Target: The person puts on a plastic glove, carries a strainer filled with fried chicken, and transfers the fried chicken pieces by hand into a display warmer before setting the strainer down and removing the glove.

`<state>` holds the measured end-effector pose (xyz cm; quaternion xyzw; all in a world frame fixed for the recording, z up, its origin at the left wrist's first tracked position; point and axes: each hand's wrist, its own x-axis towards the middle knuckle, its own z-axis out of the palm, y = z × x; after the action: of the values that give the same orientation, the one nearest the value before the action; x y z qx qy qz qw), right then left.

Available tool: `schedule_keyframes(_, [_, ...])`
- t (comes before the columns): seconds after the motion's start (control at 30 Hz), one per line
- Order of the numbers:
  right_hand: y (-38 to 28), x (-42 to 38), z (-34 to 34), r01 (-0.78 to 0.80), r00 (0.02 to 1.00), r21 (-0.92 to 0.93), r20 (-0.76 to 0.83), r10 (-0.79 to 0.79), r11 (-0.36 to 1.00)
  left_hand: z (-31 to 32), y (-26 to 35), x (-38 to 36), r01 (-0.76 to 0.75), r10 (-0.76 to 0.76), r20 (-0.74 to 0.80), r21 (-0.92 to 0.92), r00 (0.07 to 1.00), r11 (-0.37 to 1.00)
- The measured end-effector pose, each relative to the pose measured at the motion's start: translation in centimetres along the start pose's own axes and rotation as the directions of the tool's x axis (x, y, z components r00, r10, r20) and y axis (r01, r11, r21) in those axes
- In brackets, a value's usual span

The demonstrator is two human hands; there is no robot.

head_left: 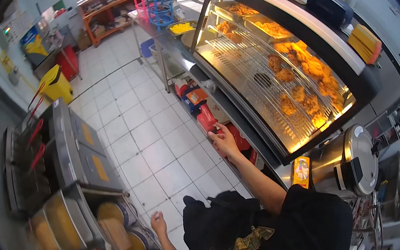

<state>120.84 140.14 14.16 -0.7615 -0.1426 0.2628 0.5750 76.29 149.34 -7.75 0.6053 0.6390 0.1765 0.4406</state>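
Note:
My right hand (224,141) reaches forward beside the low shelf under the counter, with the thumb and fingers apart and nothing held. Its fingertips overlap a red item (205,118) on that shelf in this view. Just beyond my wrist, a rounded red thing (237,138) shows on the same shelf. My left hand (158,223) hangs low over the white tiled floor, fingers curled in and nothing visible in them. It is nearest to the rack of round containers (136,246) on the left.
A lit glass warmer (263,67) with fried chicken (310,66) stands on the steel counter at right. Beside it are a yellow box (301,171) and a large steel pot (359,160). Fryers with red-handled baskets (39,157) line the left; a yellow bin (58,85) stands beyond.

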Motion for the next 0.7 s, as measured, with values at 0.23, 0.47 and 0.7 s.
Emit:
schedule_keyframes(0.23, [5.3,20.3,3.6,0.085,0.925,0.0,-0.371,-0.078,0.996,3.3,27.4,18.8,-0.352,0.364,0.292,-0.096,0.884,0.931])
schedule_keyframes(0.47, [6.2,36.9,5.4,-0.06,0.701,0.566,-0.563,0.439,0.822,12.7,41.7,30.3,-0.425,0.361,0.605,-0.041,0.71,0.904])
schedule_keyframes(0.7, [5.1,36.9,10.7,-0.056,0.515,0.195,-0.835,0.196,0.979,18.1,56.2,36.1,-0.421,0.294,0.869,-0.111,0.399,0.9])
